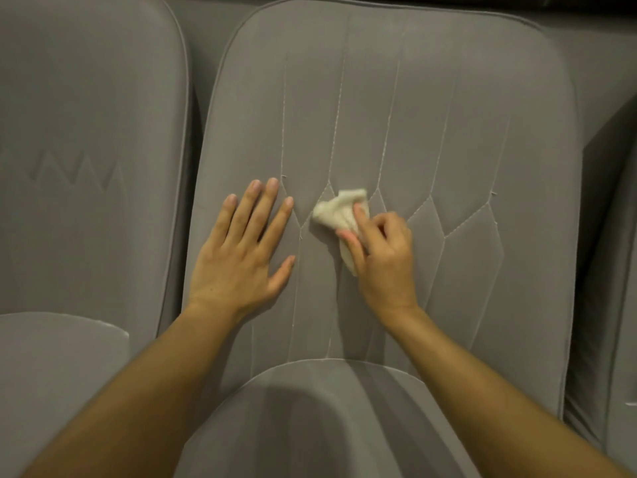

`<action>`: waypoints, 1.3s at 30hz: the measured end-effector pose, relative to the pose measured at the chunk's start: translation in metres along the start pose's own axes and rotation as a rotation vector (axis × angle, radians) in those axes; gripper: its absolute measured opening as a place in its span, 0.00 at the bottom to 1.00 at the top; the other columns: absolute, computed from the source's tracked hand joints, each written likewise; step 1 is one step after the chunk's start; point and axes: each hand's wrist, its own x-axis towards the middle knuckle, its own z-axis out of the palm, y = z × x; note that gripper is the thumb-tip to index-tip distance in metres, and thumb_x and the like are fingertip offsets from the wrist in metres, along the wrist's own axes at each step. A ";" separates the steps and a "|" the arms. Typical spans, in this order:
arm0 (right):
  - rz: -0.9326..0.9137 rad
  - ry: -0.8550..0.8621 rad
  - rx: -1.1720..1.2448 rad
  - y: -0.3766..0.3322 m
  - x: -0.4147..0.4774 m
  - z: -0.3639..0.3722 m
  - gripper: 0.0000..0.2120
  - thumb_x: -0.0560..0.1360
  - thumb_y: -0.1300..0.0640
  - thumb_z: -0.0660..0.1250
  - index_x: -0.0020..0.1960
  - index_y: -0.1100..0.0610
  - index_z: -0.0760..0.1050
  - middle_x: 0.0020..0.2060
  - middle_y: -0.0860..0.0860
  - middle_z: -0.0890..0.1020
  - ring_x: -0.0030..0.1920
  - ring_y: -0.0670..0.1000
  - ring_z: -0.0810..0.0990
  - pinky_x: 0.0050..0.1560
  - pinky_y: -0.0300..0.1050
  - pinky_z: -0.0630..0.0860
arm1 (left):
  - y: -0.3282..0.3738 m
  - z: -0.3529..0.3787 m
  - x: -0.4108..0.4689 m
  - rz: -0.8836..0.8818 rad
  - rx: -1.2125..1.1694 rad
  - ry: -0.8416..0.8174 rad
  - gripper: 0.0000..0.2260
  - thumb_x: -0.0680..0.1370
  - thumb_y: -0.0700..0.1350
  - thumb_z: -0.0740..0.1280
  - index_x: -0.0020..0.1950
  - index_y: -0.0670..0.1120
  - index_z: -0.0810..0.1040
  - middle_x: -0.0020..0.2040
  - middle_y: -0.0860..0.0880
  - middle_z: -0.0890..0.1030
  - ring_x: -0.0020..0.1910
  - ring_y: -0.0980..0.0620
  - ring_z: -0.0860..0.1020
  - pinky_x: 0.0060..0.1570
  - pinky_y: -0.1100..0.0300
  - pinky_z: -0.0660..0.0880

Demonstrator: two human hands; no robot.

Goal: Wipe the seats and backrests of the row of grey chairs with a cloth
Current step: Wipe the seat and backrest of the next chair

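A grey chair's stitched backrest [396, 115] fills the middle of the view, with its seat [327, 419] below between my forearms. My right hand [382, 257] grips a crumpled cream cloth [336, 212] and holds it against the backrest near its centre. My left hand [241, 246] lies flat on the backrest to the left of the cloth, fingers straight and spread. Part of the cloth is hidden under my right fingers.
A second grey chair stands at the left, showing its backrest [86, 132] and part of its seat [58, 367]. The edge of another grey chair [620, 288] shows at the far right. Narrow dark gaps separate the chairs.
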 end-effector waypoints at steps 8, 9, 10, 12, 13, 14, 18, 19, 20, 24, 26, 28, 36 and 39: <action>0.058 0.048 0.006 -0.002 0.001 0.015 0.19 0.71 0.63 0.69 0.61 0.68 0.74 0.36 0.61 0.77 0.35 0.59 0.74 0.36 0.49 0.71 | 0.003 0.006 -0.039 0.034 -0.013 -0.013 0.32 0.77 0.56 0.55 0.77 0.41 0.56 0.78 0.42 0.53 0.77 0.44 0.49 0.75 0.49 0.44; 0.061 0.013 0.014 -0.006 -0.018 0.018 0.20 0.70 0.64 0.70 0.60 0.68 0.74 0.36 0.61 0.77 0.35 0.59 0.75 0.36 0.48 0.71 | 0.003 0.007 -0.043 0.034 -0.012 -0.012 0.32 0.77 0.56 0.54 0.77 0.41 0.57 0.78 0.42 0.54 0.77 0.44 0.49 0.75 0.49 0.44; 0.074 -0.019 0.027 -0.009 -0.034 0.020 0.20 0.70 0.64 0.70 0.60 0.68 0.74 0.36 0.60 0.77 0.35 0.58 0.75 0.36 0.48 0.72 | 0.003 0.007 -0.044 0.035 -0.008 -0.012 0.32 0.77 0.56 0.54 0.77 0.41 0.57 0.78 0.42 0.54 0.77 0.44 0.50 0.75 0.49 0.45; 0.100 -0.046 0.043 -0.011 -0.047 0.022 0.20 0.70 0.64 0.71 0.61 0.67 0.75 0.36 0.59 0.77 0.35 0.58 0.75 0.36 0.48 0.74 | 0.003 0.007 -0.044 0.038 0.002 -0.017 0.32 0.77 0.56 0.54 0.77 0.41 0.56 0.78 0.42 0.54 0.77 0.44 0.49 0.75 0.49 0.44; 0.097 -0.046 0.047 -0.010 -0.048 0.020 0.20 0.70 0.64 0.70 0.61 0.67 0.75 0.36 0.59 0.77 0.34 0.57 0.75 0.36 0.48 0.76 | 0.003 0.007 -0.044 0.036 0.007 -0.021 0.32 0.77 0.56 0.55 0.77 0.41 0.56 0.78 0.42 0.53 0.77 0.44 0.49 0.75 0.49 0.44; 0.092 -0.050 0.049 -0.010 -0.045 0.018 0.20 0.70 0.64 0.70 0.61 0.67 0.75 0.36 0.59 0.76 0.34 0.57 0.74 0.35 0.49 0.76 | 0.003 0.007 -0.043 0.033 0.009 -0.028 0.32 0.77 0.56 0.55 0.77 0.41 0.56 0.78 0.42 0.53 0.77 0.44 0.49 0.75 0.49 0.43; 0.123 0.052 0.045 -0.005 -0.011 0.010 0.20 0.73 0.61 0.68 0.63 0.67 0.73 0.38 0.60 0.75 0.35 0.57 0.74 0.33 0.47 0.74 | 0.004 0.010 -0.044 0.020 0.024 -0.030 0.33 0.76 0.55 0.57 0.77 0.41 0.55 0.78 0.41 0.52 0.77 0.44 0.48 0.75 0.49 0.42; 0.147 0.094 0.046 -0.003 0.000 0.011 0.20 0.73 0.61 0.67 0.63 0.67 0.72 0.39 0.61 0.75 0.35 0.57 0.74 0.34 0.47 0.73 | 0.004 0.010 -0.044 0.024 0.026 -0.026 0.34 0.76 0.55 0.57 0.77 0.41 0.55 0.78 0.41 0.52 0.77 0.44 0.48 0.75 0.49 0.42; 0.161 0.114 0.047 -0.001 0.008 0.014 0.20 0.73 0.60 0.67 0.63 0.67 0.72 0.39 0.61 0.75 0.36 0.57 0.74 0.35 0.47 0.73 | 0.004 0.011 -0.044 0.028 0.027 -0.023 0.34 0.76 0.55 0.57 0.77 0.41 0.55 0.78 0.41 0.52 0.77 0.44 0.48 0.75 0.49 0.42; 0.087 -0.024 0.043 -0.010 -0.032 0.025 0.20 0.71 0.64 0.70 0.62 0.68 0.73 0.37 0.61 0.77 0.35 0.59 0.75 0.34 0.49 0.75 | 0.004 0.010 -0.044 0.030 0.025 -0.020 0.33 0.76 0.56 0.56 0.77 0.41 0.55 0.78 0.42 0.52 0.77 0.44 0.48 0.75 0.49 0.43; 0.083 -0.116 0.049 -0.014 -0.064 0.025 0.20 0.70 0.64 0.71 0.61 0.68 0.74 0.36 0.60 0.77 0.34 0.58 0.75 0.32 0.51 0.76 | 0.004 0.009 -0.045 0.032 0.025 -0.017 0.32 0.77 0.56 0.54 0.77 0.41 0.55 0.78 0.42 0.52 0.77 0.44 0.48 0.75 0.49 0.43; 0.079 -0.178 0.050 -0.013 -0.075 0.021 0.20 0.69 0.64 0.72 0.60 0.68 0.75 0.36 0.59 0.78 0.34 0.58 0.76 0.32 0.50 0.77 | 0.004 0.008 -0.044 0.034 0.022 -0.016 0.32 0.77 0.56 0.53 0.77 0.41 0.55 0.78 0.41 0.53 0.77 0.44 0.49 0.75 0.49 0.44; 0.230 0.120 0.060 0.004 -0.011 0.014 0.19 0.72 0.62 0.68 0.62 0.65 0.74 0.39 0.59 0.77 0.39 0.55 0.72 0.40 0.35 0.62 | 0.008 0.009 -0.070 -0.013 -0.031 -0.017 0.31 0.76 0.53 0.55 0.76 0.39 0.57 0.77 0.42 0.55 0.77 0.46 0.50 0.75 0.51 0.43; 0.180 -0.022 0.075 -0.013 -0.052 0.027 0.19 0.70 0.63 0.71 0.60 0.66 0.75 0.37 0.60 0.78 0.37 0.58 0.75 0.38 0.42 0.66 | 0.009 0.010 -0.074 -0.021 -0.027 -0.023 0.32 0.76 0.53 0.56 0.76 0.38 0.57 0.77 0.41 0.56 0.76 0.46 0.51 0.75 0.50 0.44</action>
